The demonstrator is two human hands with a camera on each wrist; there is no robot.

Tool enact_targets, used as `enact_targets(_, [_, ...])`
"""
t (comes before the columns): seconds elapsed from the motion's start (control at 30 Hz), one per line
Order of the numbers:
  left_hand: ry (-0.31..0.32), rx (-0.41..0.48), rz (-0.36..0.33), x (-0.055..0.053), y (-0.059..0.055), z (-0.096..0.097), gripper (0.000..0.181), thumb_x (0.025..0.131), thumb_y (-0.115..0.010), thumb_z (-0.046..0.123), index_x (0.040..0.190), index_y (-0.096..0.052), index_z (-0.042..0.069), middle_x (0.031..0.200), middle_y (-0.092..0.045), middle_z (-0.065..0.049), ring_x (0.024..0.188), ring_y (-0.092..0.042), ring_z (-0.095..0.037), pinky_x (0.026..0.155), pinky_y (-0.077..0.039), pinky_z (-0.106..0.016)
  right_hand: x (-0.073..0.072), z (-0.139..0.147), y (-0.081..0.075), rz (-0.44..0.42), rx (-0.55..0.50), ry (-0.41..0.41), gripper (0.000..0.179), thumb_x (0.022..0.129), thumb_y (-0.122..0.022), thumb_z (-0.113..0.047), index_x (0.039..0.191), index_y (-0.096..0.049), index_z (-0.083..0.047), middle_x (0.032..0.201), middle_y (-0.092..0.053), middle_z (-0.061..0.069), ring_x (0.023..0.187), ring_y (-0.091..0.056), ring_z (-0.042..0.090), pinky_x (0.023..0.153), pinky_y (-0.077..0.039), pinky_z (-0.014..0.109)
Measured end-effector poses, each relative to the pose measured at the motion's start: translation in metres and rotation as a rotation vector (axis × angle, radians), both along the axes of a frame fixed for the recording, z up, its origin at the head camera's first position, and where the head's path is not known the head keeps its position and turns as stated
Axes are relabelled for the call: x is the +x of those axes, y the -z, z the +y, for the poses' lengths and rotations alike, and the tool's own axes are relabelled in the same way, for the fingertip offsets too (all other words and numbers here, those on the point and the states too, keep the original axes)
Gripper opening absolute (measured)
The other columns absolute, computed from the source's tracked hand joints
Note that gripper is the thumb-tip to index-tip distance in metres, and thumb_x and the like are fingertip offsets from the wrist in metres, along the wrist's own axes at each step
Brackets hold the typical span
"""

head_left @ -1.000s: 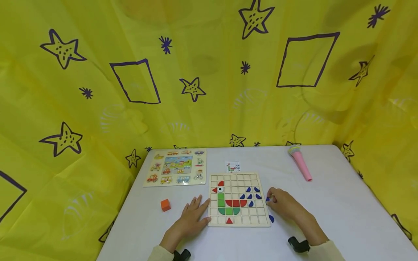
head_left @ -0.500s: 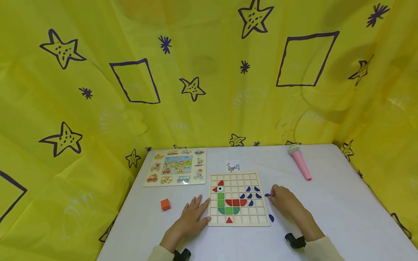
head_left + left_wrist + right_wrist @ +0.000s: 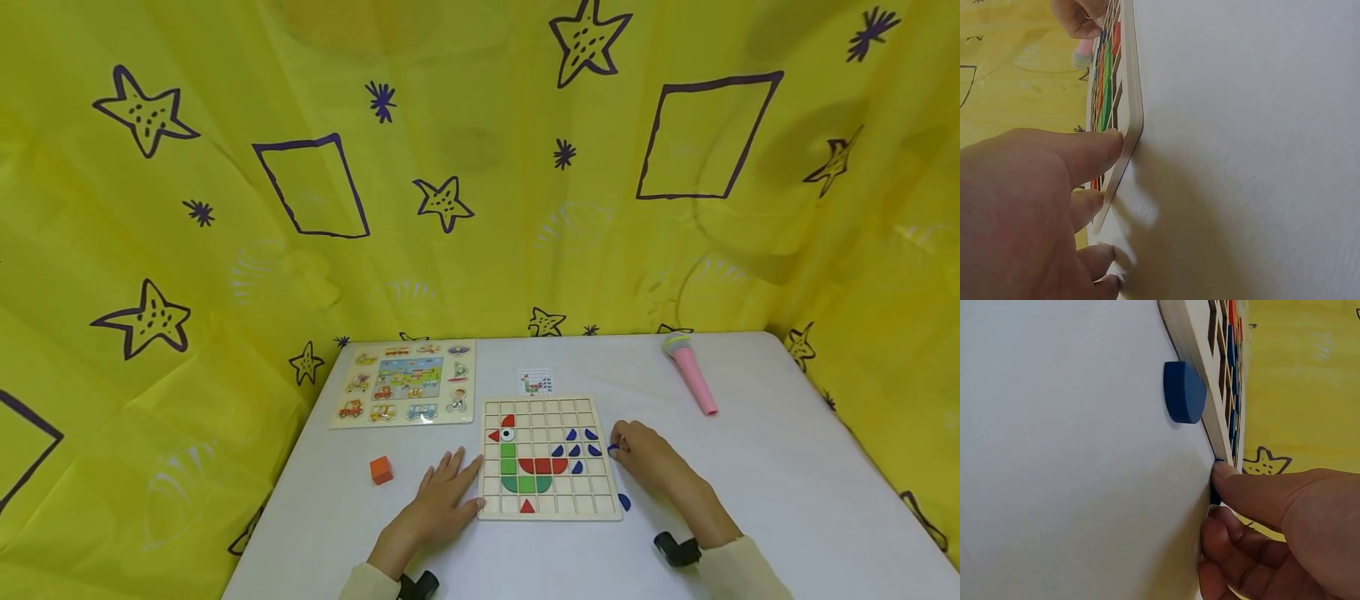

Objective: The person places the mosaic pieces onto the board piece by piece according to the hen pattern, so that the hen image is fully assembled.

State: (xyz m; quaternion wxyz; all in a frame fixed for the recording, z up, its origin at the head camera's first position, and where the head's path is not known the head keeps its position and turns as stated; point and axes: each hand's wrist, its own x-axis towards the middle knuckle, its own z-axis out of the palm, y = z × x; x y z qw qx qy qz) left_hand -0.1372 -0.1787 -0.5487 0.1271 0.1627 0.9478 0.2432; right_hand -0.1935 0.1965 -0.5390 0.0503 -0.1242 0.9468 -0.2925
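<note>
In the head view a wooden grid board (image 3: 596, 505) carries a bird picture made of red, green and blue pieces, with a round eye piece (image 3: 507, 434). At its left edge lies my left hand (image 3: 441, 500), fingers spread and straight; thumb and a fingertip touch the rim in the left wrist view. Beside the right edge, my right hand (image 3: 651, 458) pinches a small blue block (image 3: 1215, 494) between thumb and fingers, close to the tabletop. Another blue block (image 3: 1185, 394), with a rounded side, rests against the board's right edge, nearer the person.
Behind the board lies a small picture card (image 3: 536, 382) with a similar bird. A vehicle puzzle board (image 3: 337, 417) is at the back left, an orange cube (image 3: 381, 470) in front of it. A pink toy microphone (image 3: 693, 379) lies at the back right.
The right hand first shifts slightly away from the board with the blue block, then back toward its edge; the block now shows turned differently in the fingers. The left hand stays put.
</note>
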Motion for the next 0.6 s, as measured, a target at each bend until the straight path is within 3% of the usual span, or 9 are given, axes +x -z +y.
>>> enact_targets(0.23, [0.0, -0.003, -0.003, -0.001, 0.001, 0.0, 0.069, 0.105, -0.06, 0.044, 0.165, -0.039, 0.017, 0.173, -0.024, -0.021, 0.161, -0.018, -0.045, 0.127, -0.014, -0.069, 0.001, 0.006, -0.001, 0.012, 0.028, 0.074, 0.008, 0.102, -0.064, -0.006, 0.096, -0.065, -0.001, 0.088, -0.064, 0.008, 0.081, -0.059, 0.023, 0.076, -0.055, 0.045])
enact_targets(0.37, [0.002, -0.004, 0.002, -0.001, 0.002, -0.001, 0.069, 0.105, -0.061, 0.044, 0.165, -0.039, 0.017, 0.173, -0.024, -0.021, 0.161, -0.018, -0.046, 0.127, -0.014, -0.07, 0.001, 0.012, -0.003, -0.031, 0.01, 0.132, 0.01, 0.101, -0.065, -0.01, 0.097, -0.064, 0.0, 0.088, -0.064, 0.01, 0.081, -0.058, 0.025, 0.075, -0.054, 0.046])
enact_targets(0.6, [0.0, -0.003, 0.004, 0.0, 0.0, 0.0, 0.069, 0.105, -0.061, 0.042, 0.164, -0.04, 0.016, 0.173, -0.025, -0.022, 0.161, -0.018, -0.046, 0.127, -0.015, -0.07, 0.003, 0.011, -0.006, -0.07, -0.038, 0.096, 0.012, 0.096, -0.072, -0.011, 0.096, -0.063, -0.003, 0.088, -0.062, 0.008, 0.082, -0.056, 0.023, 0.072, -0.05, 0.039])
